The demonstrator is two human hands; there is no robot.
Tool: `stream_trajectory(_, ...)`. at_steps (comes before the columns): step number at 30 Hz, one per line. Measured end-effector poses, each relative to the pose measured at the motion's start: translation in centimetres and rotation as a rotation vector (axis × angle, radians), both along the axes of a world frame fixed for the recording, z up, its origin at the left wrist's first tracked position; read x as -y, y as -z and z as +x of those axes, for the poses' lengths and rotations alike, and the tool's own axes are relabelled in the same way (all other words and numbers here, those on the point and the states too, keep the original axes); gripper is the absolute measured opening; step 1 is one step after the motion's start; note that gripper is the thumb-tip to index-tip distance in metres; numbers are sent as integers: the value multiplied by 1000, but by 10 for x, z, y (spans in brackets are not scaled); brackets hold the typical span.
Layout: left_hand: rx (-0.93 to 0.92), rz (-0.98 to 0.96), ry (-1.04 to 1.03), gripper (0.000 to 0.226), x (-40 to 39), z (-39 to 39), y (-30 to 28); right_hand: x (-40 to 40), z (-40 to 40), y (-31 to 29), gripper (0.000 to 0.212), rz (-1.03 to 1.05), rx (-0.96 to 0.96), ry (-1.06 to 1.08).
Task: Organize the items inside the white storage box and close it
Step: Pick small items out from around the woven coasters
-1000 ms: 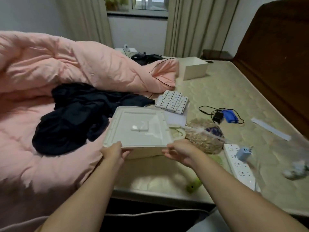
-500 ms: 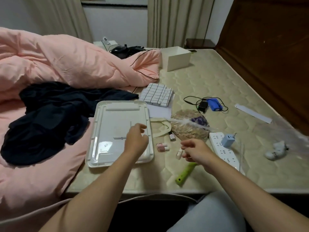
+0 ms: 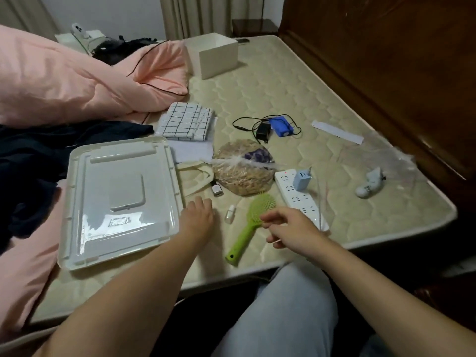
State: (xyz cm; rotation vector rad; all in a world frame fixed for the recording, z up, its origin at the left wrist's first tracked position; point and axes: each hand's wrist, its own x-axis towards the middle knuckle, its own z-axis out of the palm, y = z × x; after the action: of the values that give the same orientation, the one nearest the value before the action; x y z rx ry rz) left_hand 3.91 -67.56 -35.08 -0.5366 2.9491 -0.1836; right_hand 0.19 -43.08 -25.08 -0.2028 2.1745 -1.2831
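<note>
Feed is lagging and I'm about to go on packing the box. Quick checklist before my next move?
1. White lid resting on the mattress: ok.
2. Left hand empty: cannot tell, fingers hidden.
3. Right hand free: ok, it holds nothing.
4. Green hairbrush within reach, ungrasped: ok.
5. Small clear bottle lying between the hands: ok.
6. Items packed inside the box: not ok, they lie loose on the mattress.
</note>
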Motion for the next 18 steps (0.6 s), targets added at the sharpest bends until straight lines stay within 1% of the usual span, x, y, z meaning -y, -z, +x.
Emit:
stream_trajectory(3,-7,-52,25,33,-7,2,4,-3,2,0,27,-12,3,-24)
stream_trajectory(6,59,-47,26,31,-14,6,-1,-5,2,-2,27,-17,7,-20)
stream_trajectory(8,62,13,-6,30,-16,10,-5,-7,3,-4,29,-15,5,-10)
stream_trajectory(9,29,99,-55,29,-16,12,-8,-7,3,-6,29,-16,4,-4)
stream_trajectory(10,-36,240,-124,28,-17,14,-12,-7,5,-7,28,-20,6,3)
stream_trajectory(11,-125,449,-215,26,-19,15,-18,-7,7,-8,27,-30,12,11)
stream_trajectory(13,-305,971,-406,26,-27,15,-34,-5,11,-11,23,-60,31,24)
stream_trajectory(14,-334,1236,-470,30,-33,14,-48,-5,13,-13,21,-80,40,31)
stream_trajectory(16,-264,1713,-500,30,-48,11,-76,-5,18,-20,24,-138,62,67)
stream_trajectory(17,-207,1868,-479,27,-56,8,-89,-7,20,-25,27,-176,78,97)
stream_trajectory(18,-153,1967,-441,26,-65,4,-101,-10,21,-30,29,-218,94,132)
